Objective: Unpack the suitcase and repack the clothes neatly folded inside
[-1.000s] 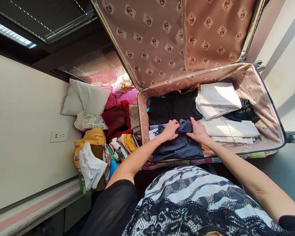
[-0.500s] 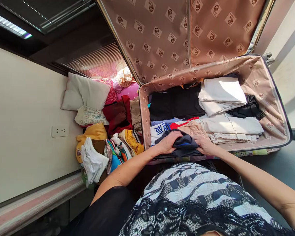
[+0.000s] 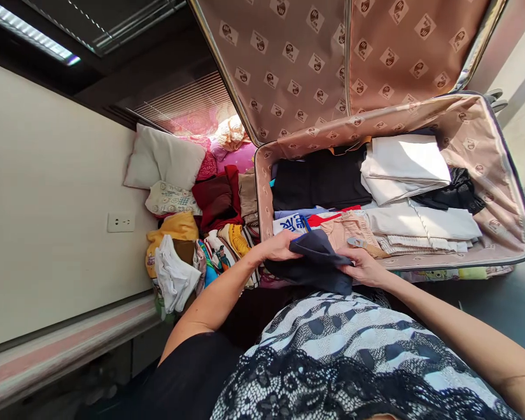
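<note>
Both my hands grip a dark navy garment (image 3: pixel 315 265) at the near rim of an open suitcase (image 3: pixel 503 192). My left hand (image 3: pixel 277 248) pinches its left edge, my right hand (image 3: pixel 362 265) holds its right side. The garment hangs bunched over the suitcase's front edge, toward my body. Just beyond it lie a white shirt with blue print (image 3: pixel 289 223), a red piece (image 3: pixel 328 218) and a peach garment (image 3: pixel 352 228). Folded black clothes (image 3: pixel 319 181) and white folded clothes (image 3: pixel 402 166) fill the back of the case.
The suitcase lid (image 3: pixel 315 58) stands upright with patterned lining. To the left a heap of loose clothes (image 3: pixel 192 256), a white pillow (image 3: pixel 166 157) and dark red cloth (image 3: pixel 214 198) lie against a cream wall with a socket (image 3: pixel 121 221).
The navy garment lay flat in the suitcase with my hands on it; I have gathered it up and pulled it toward me over the front rim, uncovering the peach and printed clothes.
</note>
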`<action>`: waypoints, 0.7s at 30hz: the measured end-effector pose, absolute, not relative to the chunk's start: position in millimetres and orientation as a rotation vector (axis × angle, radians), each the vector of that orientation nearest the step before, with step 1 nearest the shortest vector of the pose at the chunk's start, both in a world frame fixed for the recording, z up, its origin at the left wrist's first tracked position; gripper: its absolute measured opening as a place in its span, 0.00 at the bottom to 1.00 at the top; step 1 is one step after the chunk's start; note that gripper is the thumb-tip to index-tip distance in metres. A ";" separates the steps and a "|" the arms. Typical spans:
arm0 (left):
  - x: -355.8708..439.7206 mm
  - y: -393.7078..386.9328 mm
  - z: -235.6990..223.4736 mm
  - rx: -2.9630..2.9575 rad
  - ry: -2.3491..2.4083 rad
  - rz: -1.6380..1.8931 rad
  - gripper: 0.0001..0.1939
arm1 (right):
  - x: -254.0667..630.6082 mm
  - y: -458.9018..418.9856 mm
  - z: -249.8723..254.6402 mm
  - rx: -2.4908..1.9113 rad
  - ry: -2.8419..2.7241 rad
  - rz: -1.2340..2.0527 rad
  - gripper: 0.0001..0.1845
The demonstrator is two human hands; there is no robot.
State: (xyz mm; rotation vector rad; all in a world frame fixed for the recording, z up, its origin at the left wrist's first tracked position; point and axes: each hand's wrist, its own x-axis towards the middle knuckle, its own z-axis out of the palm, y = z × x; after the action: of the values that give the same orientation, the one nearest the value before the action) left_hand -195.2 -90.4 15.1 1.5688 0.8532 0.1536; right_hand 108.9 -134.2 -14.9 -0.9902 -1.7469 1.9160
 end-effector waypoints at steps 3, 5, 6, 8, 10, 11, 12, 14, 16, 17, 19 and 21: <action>-219.0 -77.6 63.7 1.572 0.913 0.142 0.18 | 87.0 -125.6 -5.0 -0.982 -1.684 1.900 0.26; -236.2 -70.6 100.1 1.604 0.920 0.078 0.18 | 67.0 -121.9 6.6 -0.845 -1.691 1.910 0.28; -244.5 -68.9 117.8 1.613 0.910 0.032 0.18 | 56.5 -121.7 13.0 -0.747 -1.704 1.947 0.26; -258.6 -69.0 148.0 1.604 0.865 -0.058 0.16 | 36.9 -125.2 23.7 -0.562 -1.729 2.055 0.21; -267.6 -71.6 165.1 1.584 0.810 -0.122 0.14 | 20.6 -133.0 26.9 -0.458 -1.737 2.150 0.17; -269.7 -72.6 166.8 1.580 0.798 -0.147 0.13 | 14.1 -137.8 24.6 -0.454 -1.733 2.179 0.15; -270.2 -72.8 163.5 1.581 0.802 -0.170 0.12 | 8.7 -142.8 19.9 -0.483 -1.731 2.200 0.12; -266.8 -69.2 142.7 1.607 0.855 -0.223 0.10 | 1.1 -151.9 5.6 -0.652 -1.729 2.217 0.07; -259.6 -59.8 109.8 1.654 0.926 -0.287 0.09 | -1.5 -158.2 -10.0 -0.920 -1.686 2.203 0.05; -255.5 -53.5 92.3 1.675 0.949 -0.315 0.10 | -0.8 -160.1 -16.5 -1.040 -1.645 2.202 0.05; -247.3 -39.6 62.1 1.676 0.951 -0.323 0.12 | 4.9 -160.8 -24.8 -1.193 -1.544 2.220 0.09; -240.3 -26.3 43.6 1.614 0.899 -0.254 0.14 | 16.1 -156.9 -27.2 -1.247 -1.485 2.214 0.11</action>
State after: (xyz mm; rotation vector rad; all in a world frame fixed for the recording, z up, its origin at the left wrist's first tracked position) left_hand -240.3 -26.3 43.6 1.6143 0.8986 -0.2536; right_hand 16.1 -156.9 -27.2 -1.2470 -1.4852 2.2144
